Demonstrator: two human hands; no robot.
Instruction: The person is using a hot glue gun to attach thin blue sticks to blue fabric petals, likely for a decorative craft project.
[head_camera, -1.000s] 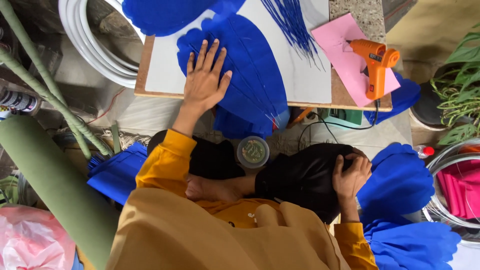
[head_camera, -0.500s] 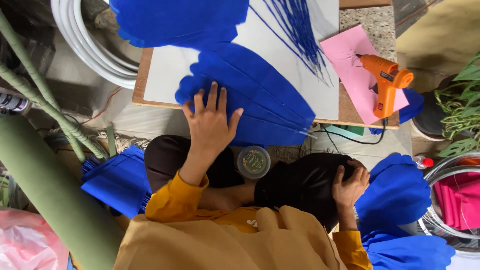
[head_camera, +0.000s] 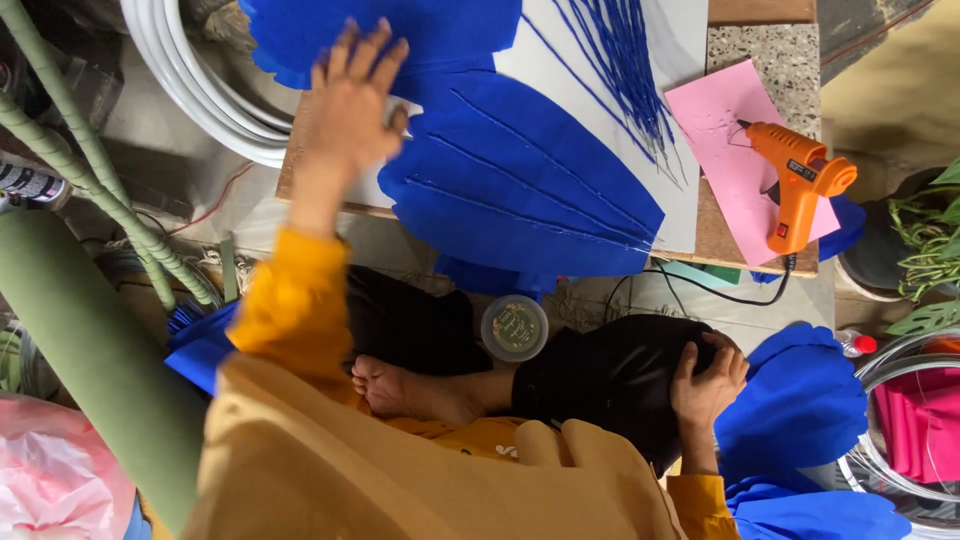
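Reaching up and away from my body, I had my left hand (head_camera: 352, 100) spread wide, fingers apart and palm down, gripping nothing; it lay over the edge of the upper blue sheet (head_camera: 400, 30), though the blur kept me from telling whether it pressed on it or hung just above. Just beside that hand to the right was the big blue ribbed petal (head_camera: 520, 185), flat on the white sheet (head_camera: 680, 120) that covered the wooden board (head_camera: 720, 250). A fan of thin blue strips (head_camera: 625, 70) lay on the white sheet above the petal. Farther right on the board sat a pink sheet (head_camera: 715, 115) with the orange glue gun (head_camera: 800, 185) lying partly on it, its black cord (head_camera: 700, 285) trailing off the board's near edge. My right hand (head_camera: 705, 375) rested loosely open on my black-trousered knee (head_camera: 610, 385), fingers curved over it and clasping nothing else, with a blue foam piece (head_camera: 795, 400) just beside it. A small round tub (head_camera: 514, 328) with a clear lid sat between my legs, near my bare foot (head_camera: 400, 390). White tubing (head_camera: 200, 90) coiled at the board's left, and a green roll (head_camera: 90, 350) slanted along my left side, beside green wrapped stems (head_camera: 90, 160).
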